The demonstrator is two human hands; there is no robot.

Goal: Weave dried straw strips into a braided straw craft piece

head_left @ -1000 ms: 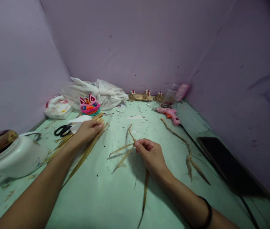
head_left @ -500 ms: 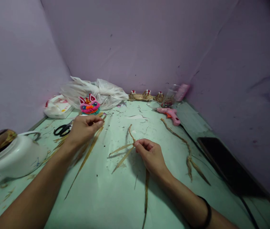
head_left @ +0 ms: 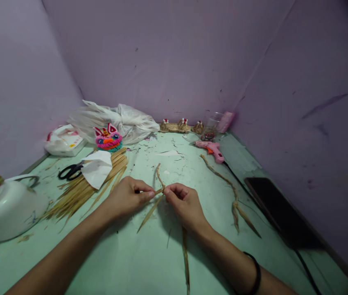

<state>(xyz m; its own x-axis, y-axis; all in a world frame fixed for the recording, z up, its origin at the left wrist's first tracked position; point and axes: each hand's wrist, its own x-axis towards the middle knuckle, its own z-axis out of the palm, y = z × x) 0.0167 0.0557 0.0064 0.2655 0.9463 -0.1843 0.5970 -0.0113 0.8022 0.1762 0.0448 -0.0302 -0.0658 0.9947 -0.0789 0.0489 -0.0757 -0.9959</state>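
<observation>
At lower centre of the frame, both hands (head_left: 149, 196) pinching a twisted dried strand (head_left: 159, 176) (loose ends trailing), pink glue gun (head_left: 212, 150) right of centre.

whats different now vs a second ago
The left hand has moved right and nearer the person, away from the dried strips, and now pinches a strand beside the right hand. The right hand still grips the twisted piece. The scissors and pink glue gun stayed put.
</observation>
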